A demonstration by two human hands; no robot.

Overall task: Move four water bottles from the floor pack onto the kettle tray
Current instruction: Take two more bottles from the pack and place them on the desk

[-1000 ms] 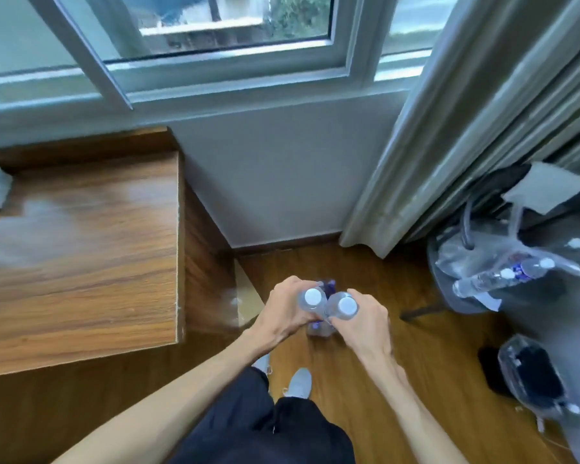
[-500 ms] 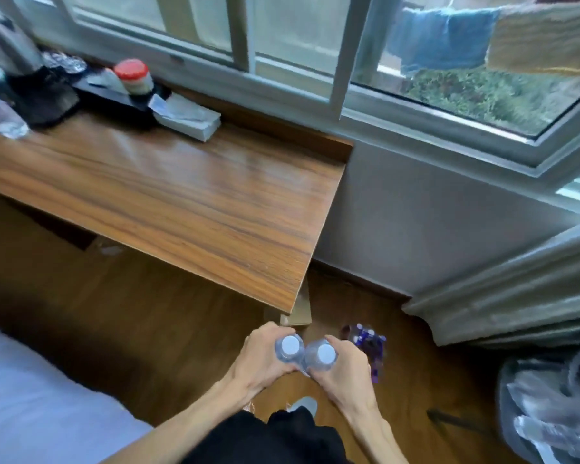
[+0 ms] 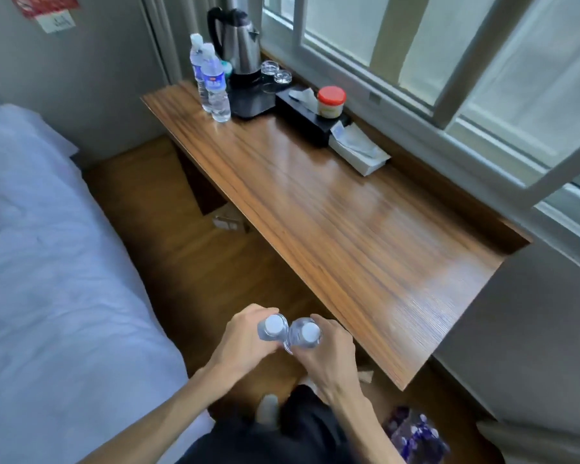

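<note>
My left hand (image 3: 241, 339) grips a clear water bottle (image 3: 272, 327) with a white cap, held upright. In my right hand (image 3: 329, 354) is a second white-capped bottle (image 3: 304, 333), touching the first. Both are held over the floor beside the near end of the wooden desk (image 3: 349, 229). The floor pack (image 3: 416, 437) of bottles in clear wrap lies at the bottom right. At the desk's far end stands a steel kettle (image 3: 240, 41) on a black tray (image 3: 252, 102). Two water bottles (image 3: 213, 82) stand upright just left of that tray.
A black tray (image 3: 302, 118) holds a red-lidded jar (image 3: 331, 100), with a tissue box (image 3: 360, 149) next to it. Glass cups (image 3: 277, 75) sit by the kettle. A white bed (image 3: 47, 262) fills the left. Windows run along the right.
The view has swung left from the floor pack and window corner along the desk to the kettle end. Both hands still hold their bottles together.
</note>
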